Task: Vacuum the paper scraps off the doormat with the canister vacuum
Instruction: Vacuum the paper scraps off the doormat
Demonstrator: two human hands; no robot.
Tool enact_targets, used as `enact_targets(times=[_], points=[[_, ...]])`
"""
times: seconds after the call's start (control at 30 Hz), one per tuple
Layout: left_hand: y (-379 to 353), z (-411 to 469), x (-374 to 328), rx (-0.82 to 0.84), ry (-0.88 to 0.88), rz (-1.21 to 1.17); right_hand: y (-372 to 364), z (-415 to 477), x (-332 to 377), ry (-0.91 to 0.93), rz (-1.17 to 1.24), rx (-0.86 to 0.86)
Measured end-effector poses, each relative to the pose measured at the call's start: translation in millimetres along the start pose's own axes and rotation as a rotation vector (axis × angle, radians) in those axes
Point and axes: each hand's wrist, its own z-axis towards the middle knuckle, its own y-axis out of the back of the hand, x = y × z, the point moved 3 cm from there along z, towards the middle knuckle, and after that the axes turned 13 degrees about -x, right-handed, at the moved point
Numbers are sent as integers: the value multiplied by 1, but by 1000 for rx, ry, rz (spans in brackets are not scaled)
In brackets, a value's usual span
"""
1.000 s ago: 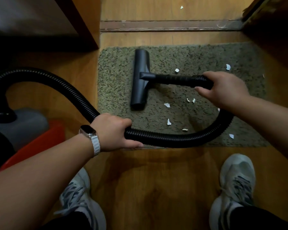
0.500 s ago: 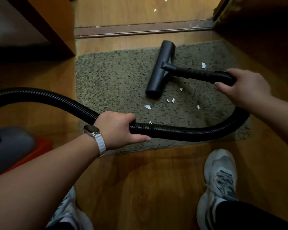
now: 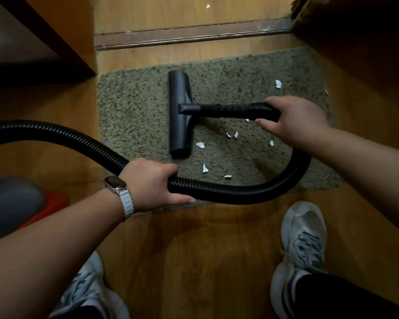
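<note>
- wand [image 3: 228,110] is clasped in right grip [image 3: 295,120], hose [image 3: 217,192] in left grip [image 3: 148,183].
- paper scraps [image 3: 200,145] are scattered right of the floor nozzle [image 3: 179,113], on the right grip's side.

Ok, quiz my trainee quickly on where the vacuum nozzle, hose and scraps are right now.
1. True or false: the floor nozzle rests on the doormat.
2. The left hand grips: A the hose; B the floor nozzle; C nothing.
3. Fill in: the paper scraps on the doormat lie on the floor nozzle's ___ side.
Key: 1 true; 2 A; 3 right.
</note>
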Motion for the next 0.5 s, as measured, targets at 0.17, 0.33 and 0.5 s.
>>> enact_targets(times=[0.17, 0.33, 0.5], points=[[-3, -6, -5, -46, -14, -29, 9, -19, -13, -2, -4, -5], [-6, -3, -15, -68, -2, -61, 29, -44, -39, -56, -26, -8], [-7, -5, -35, -80, -81, -68, 37, -73, -49, -42, -24, 18]])
